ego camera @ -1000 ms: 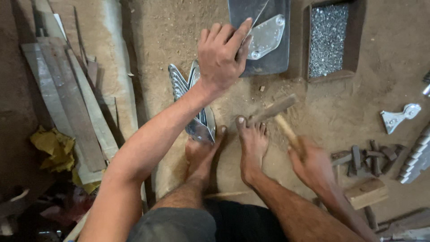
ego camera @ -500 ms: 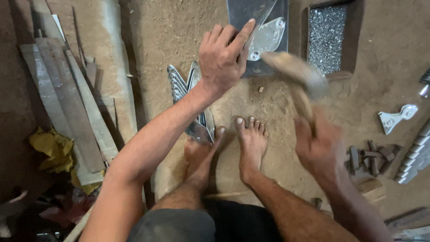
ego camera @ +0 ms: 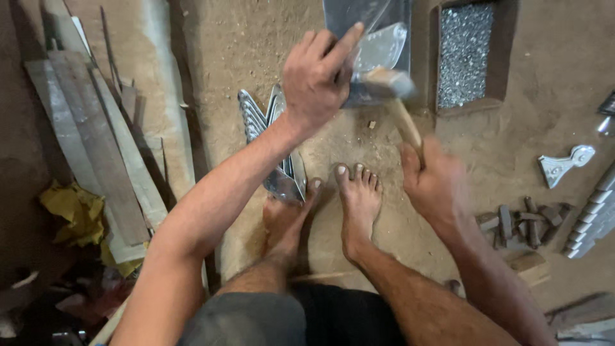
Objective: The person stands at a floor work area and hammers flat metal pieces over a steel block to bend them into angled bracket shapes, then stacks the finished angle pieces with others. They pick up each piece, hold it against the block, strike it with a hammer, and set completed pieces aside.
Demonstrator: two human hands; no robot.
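Sandy, packed-earth floor fills the view, with a person's bare feet planted at the centre. At twelve o'clock lies a flat dark metal block, and on it a shiny metal piece. Left hand sits up at about eleven o'clock of the feet, fingers curled and pinching something thin against that shiny piece; what exactly it pinches I cannot tell. Right hand, at three o'clock, is wrapped tight round the wooden handle of a hammer, whose blurred head is right beside the left hand's fingers. Pressed metal shapes lie stacked at ten o'clock, a tray of small silvery bits at one o'clock, long planks at nine.
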